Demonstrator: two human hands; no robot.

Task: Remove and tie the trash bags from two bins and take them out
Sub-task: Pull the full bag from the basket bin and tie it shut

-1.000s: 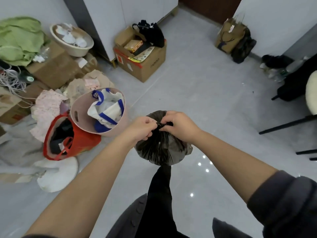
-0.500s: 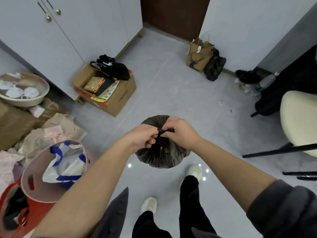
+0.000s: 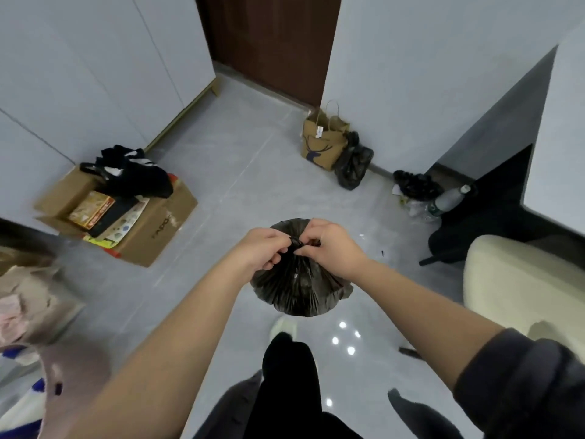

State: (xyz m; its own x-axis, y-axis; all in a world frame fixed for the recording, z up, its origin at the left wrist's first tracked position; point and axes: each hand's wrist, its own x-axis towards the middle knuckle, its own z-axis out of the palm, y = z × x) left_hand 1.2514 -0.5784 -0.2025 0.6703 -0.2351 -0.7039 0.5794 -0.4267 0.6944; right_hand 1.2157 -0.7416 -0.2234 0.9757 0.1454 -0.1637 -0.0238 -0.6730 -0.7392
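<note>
- quick update: over the last second the view has swung from the laundry pile up to the brown door [image 3: 269, 42] at 12 o'clock; a shoe is mid-step under the bag, so I'd guess they're walking it out now
- the hands haven't shifted on the bag in that time; left hand [image 3: 264, 248] and right hand [image 3: 329, 245] are both curled tight, fingertips pinching the bunched neck of the black trash bag [image 3: 297, 289] at the knot [image 3: 296, 242]
- the bag hangs off the floor just below centre, full and round; can't tell what's inside, and can't tell if the knot is fully pulled
- my read: bag one is out of its bin and basically tied; no bin is in view
- cardboard box [image 3: 158, 236] at 9 o'clock holds a colourful flat box, something dark and flat, and printed sheets; a black handbag [image 3: 136, 175] sits on top
- paper bag [image 3: 321, 147] with a deer print stands at 1 o'clock by the door; contents hidden; a dark plastic bag [image 3: 353, 166] leans against it
- plastic bottle [image 3: 446, 199] at 2 o'clock, lying among loose bits by the wall
</note>
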